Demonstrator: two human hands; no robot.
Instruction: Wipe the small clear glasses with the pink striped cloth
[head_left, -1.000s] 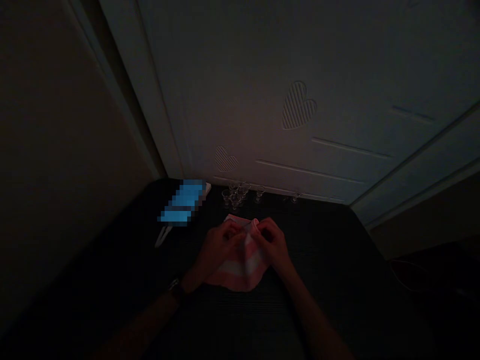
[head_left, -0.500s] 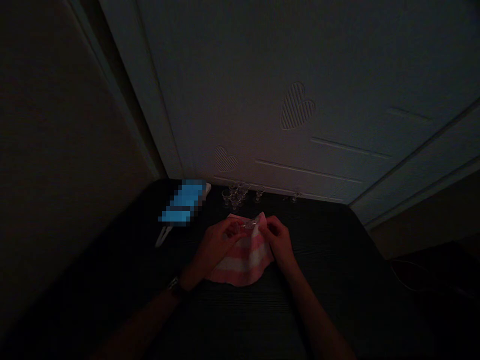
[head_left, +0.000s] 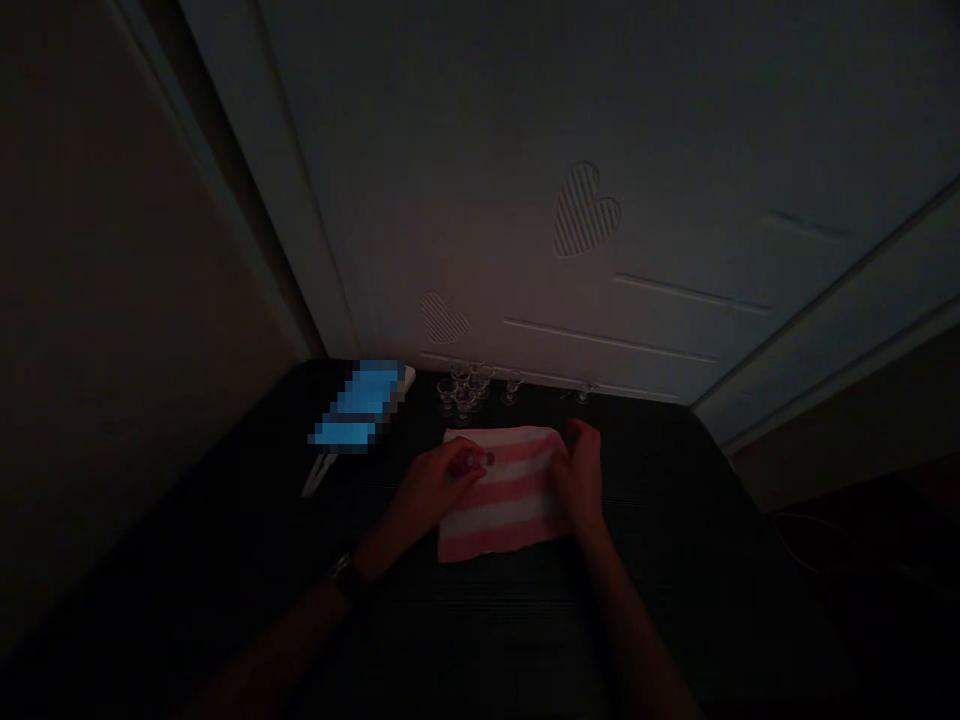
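My left hand (head_left: 442, 478) is closed around a small clear stemmed glass (head_left: 480, 460), tipped on its side over the cloth. Fingers hide part of the glass. Under it a pink-and-white striped cloth (head_left: 502, 515) lies spread on the dark table. At the cloth's right edge is my right hand (head_left: 581, 480), its thumb and fingers apart and somewhat blurred, with nothing visible between them.
Several small stemmed glasses (head_left: 463, 392) stand grouped behind the cloth. One glass (head_left: 513, 387) is beside them, another (head_left: 583, 392) farther right. A lit, pixelated screen (head_left: 358, 405) is at left. A pale panel (head_left: 450, 250) rises behind the dark table (head_left: 487, 630).
The cloth was bunched up around the glass between both hands; now it lies flatter. My right hand has let go of its top corner and moved right. The left keeps the glass.
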